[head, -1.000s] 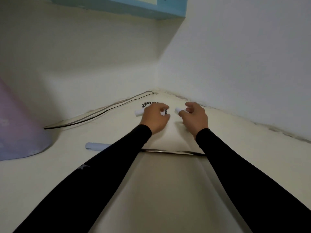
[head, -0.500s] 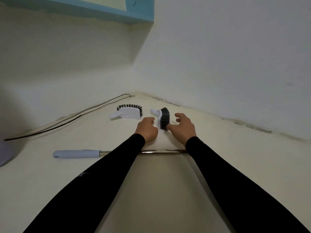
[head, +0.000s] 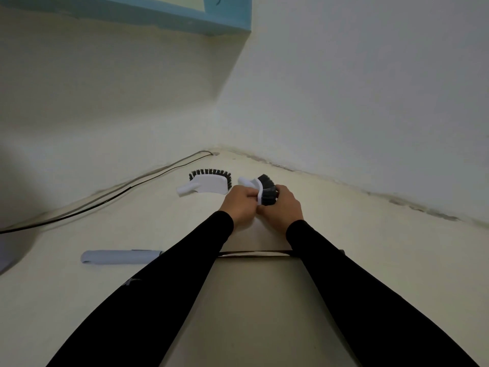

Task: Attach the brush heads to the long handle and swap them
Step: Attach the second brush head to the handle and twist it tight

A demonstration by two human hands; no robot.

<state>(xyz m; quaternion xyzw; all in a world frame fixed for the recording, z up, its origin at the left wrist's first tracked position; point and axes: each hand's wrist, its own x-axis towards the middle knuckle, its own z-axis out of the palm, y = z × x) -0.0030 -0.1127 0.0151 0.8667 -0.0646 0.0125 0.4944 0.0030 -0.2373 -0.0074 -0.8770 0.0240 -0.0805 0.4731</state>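
Both hands have closed in since half a second back: then they hovered on either side of the upright brush head, and now they grip it from both sides, while the flat brush head and the handle lie where they were.

Taking the gripped brush head (head: 265, 191) as the landmark and going left to right: far to its left and nearer the person, the long handle (head: 120, 256) lies on the pale floor (head: 79, 300), its grey grip end pointing left and its thin metal shaft running rightward under both forearms. A dark cable (head: 111, 193) runs along the foot of the wall, left of and beyond the landmark. Just left of it, apart from it, the flat brush head (head: 209, 183) lies white back up, bristles toward the wall, socket stub pointing left. The left hand (head: 239, 205) has fingers curled on the white back of the landmark; the right hand (head: 284, 207) is curled round its dark bristle side.

The handle's long axis lies crosswise, left to right, nearer the body than both hands. Its joining end is hidden under the right sleeve, so the right hand looks the nearer to it, and the head's socket, pointing up and left, would probably need turning toward that end.

No containers are in view.
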